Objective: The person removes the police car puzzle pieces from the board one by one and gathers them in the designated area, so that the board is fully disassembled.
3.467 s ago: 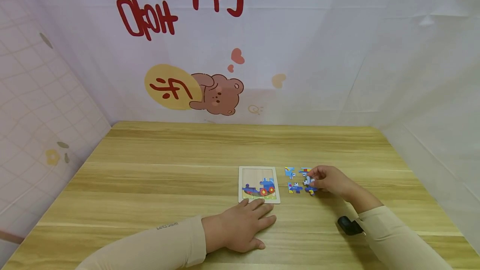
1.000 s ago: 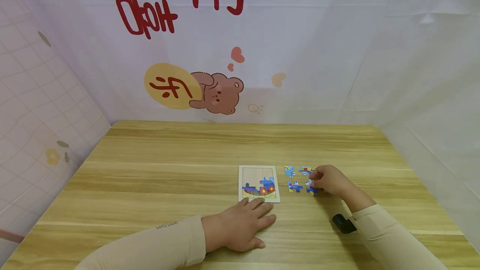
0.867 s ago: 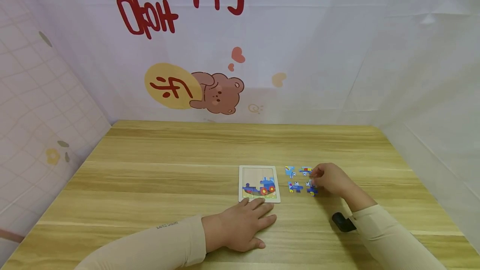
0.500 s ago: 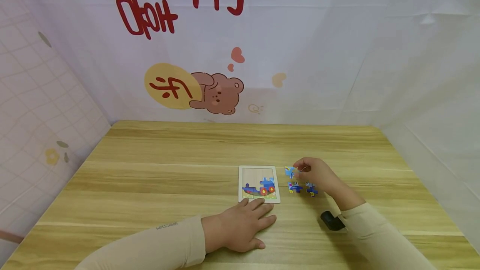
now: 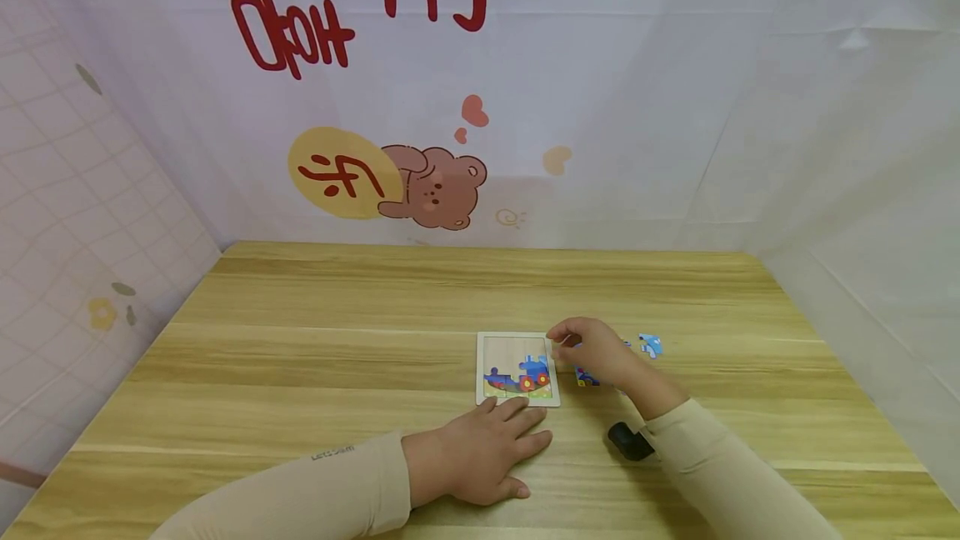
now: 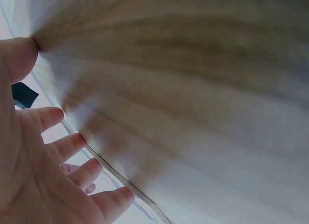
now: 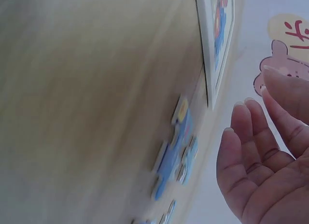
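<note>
A square puzzle board (image 5: pixel 480 367) lies on the table, its lower part filled with a blue and red train picture. Spread fingers of the left hand (image 5: pixel 483 452) touch its near edge; the left wrist view has this hand (image 6: pixel 41 171) along the rim (image 6: pixel 113 173). Over the board's far right corner hovers the right hand (image 5: pixel 600 354), fingers loosely bent, with no piece visible between them. In the right wrist view, thumb and index finger of the hand (image 7: pixel 268 171) are close together. A blue piece (image 7: pixel 169 159) and a paler one (image 7: pixel 189 159) lie beside the board.
Right of the right hand lies a light blue piece (image 5: pixel 650 345). Another piece (image 5: pixel 587 378) shows partly below that hand. A black object (image 5: pixel 628 442) is at the right sleeve. Behind the wooden table (image 5: pixel 360 290) hangs a printed cloth (image 5: pixel 637 107).
The right hand has moved left from the loose pieces to the board's corner. A light blue piece shows where that hand was. The left hand has stayed in place.
</note>
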